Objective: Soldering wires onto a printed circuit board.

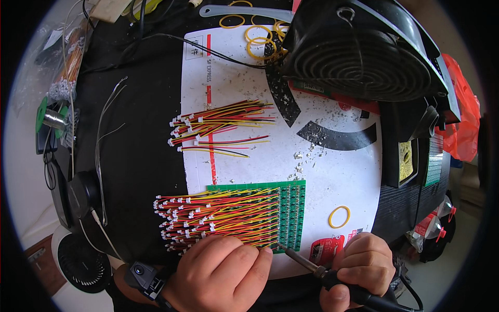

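My right hand is wrapped round a soldering iron, its tip at the lower part of a green circuit board. Close to that tip, my left hand is closed, its fingertips pinching at the board ends of the connector wires. These wires are red, yellow and black with small white plugs; many lie in rows across the board, plugs to the left. The curled left fingers hide part of what they hold. Farther off, a loose bundle of similar wires lies on a white sheet.
A black fan stands at the far right over the white sheet, where solder bits are scattered. Beside it sits a yellow cleaning sponge. Rubber bands, a solder spool and bagged wires lie around.
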